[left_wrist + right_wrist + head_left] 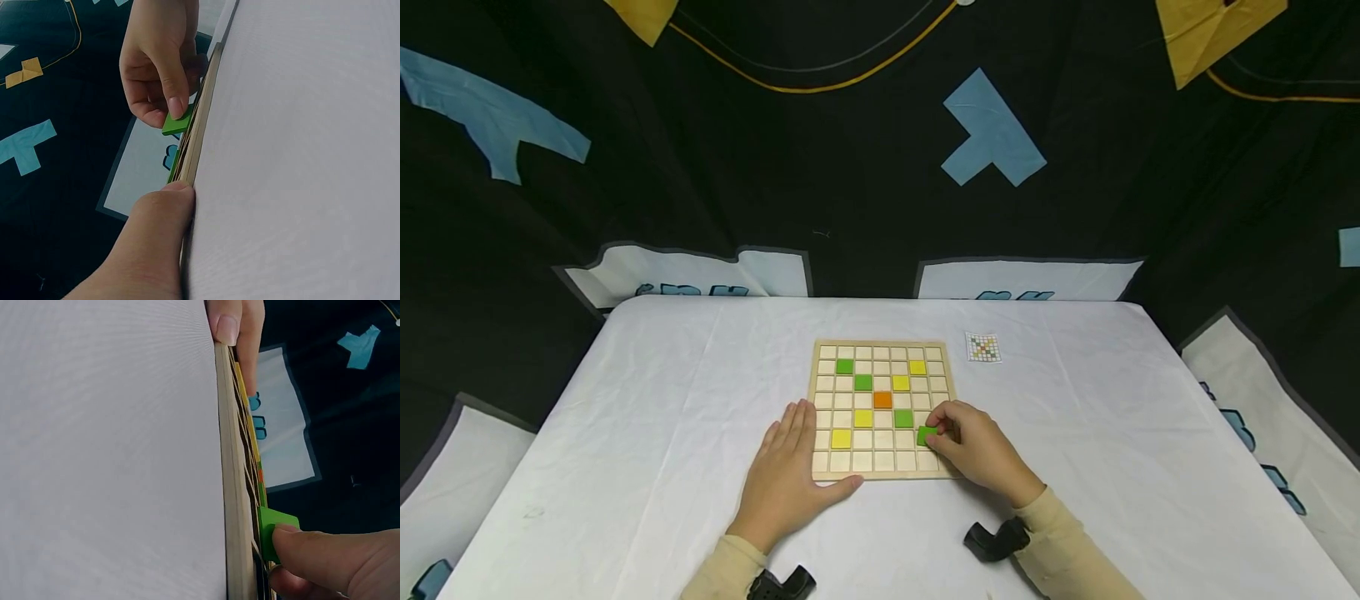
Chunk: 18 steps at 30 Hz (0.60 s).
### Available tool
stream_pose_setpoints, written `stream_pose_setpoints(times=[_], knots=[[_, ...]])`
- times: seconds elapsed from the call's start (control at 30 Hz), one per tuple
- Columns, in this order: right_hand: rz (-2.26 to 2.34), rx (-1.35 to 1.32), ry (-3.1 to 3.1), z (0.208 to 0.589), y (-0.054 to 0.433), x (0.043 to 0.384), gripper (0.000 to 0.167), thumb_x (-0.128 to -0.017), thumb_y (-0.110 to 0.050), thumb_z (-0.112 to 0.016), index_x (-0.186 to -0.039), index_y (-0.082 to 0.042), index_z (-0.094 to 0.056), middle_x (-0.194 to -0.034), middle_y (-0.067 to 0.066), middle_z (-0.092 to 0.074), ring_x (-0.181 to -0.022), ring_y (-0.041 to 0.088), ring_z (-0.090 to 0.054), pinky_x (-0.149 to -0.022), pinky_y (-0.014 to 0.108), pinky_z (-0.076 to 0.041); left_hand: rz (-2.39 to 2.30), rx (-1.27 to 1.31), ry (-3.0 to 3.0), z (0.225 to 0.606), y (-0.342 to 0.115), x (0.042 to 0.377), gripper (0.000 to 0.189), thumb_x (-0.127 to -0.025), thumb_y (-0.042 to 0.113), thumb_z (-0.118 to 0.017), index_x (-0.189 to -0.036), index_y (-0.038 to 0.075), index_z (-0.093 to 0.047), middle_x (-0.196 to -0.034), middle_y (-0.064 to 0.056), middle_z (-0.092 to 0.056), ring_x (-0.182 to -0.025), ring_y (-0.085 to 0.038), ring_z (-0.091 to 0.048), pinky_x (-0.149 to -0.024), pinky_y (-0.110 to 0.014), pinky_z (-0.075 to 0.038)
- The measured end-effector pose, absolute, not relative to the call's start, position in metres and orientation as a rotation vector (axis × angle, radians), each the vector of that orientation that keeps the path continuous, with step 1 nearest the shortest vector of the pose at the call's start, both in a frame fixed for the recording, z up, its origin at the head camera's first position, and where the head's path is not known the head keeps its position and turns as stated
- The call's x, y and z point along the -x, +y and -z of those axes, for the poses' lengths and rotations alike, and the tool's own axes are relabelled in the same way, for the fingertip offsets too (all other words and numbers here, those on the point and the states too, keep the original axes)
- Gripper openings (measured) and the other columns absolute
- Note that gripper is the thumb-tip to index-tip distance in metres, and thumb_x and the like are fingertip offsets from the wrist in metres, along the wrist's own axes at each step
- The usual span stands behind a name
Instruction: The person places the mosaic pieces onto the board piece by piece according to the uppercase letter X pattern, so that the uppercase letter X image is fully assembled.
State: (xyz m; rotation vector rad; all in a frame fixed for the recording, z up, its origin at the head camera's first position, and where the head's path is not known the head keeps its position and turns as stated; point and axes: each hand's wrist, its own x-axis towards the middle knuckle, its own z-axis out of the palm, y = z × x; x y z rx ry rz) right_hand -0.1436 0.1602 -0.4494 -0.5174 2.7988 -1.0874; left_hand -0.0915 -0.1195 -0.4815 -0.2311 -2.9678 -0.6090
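A square wooden grid board lies flat on the table, with green, yellow and orange tiles forming crossing diagonals on its pale cells. My right hand pinches a green tile between thumb and fingers at the board's lower right. The right wrist view shows that green tile tilted above the board's surface. My left hand rests along the board's left edge, fingers straight, its thumb touching the front edge. In the left wrist view, the left thumb presses against the board's wooden rim.
A small printed card with a coloured grid pattern lies right of the board's far corner. White cloth covers the table. Behind it hangs a dark curtain with blue and yellow patches.
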Motion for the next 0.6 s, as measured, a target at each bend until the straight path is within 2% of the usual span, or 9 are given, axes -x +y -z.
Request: stream_pose_setpoints(times=[0.6], knots=[[1.106, 0.532, 2.754, 0.4517, 0.1625, 0.1432, 0.017, -0.088, -0.021, -0.077, -0.100, -0.022, -0.066, -0.090, -0.009, -0.058, -0.069, 0.010, -0.047, -0.060, 0.021, -0.043, 0.606, 0.238, -2.955, 0.4820, -0.1193, 0.0911, 0.124, -0.074, 0.082, -0.060, -0.155, -0.004, -0.023, -0.164, -0.018, -0.021, -0.153, -0.033, -0.020, -0.125, -0.049, -0.021]])
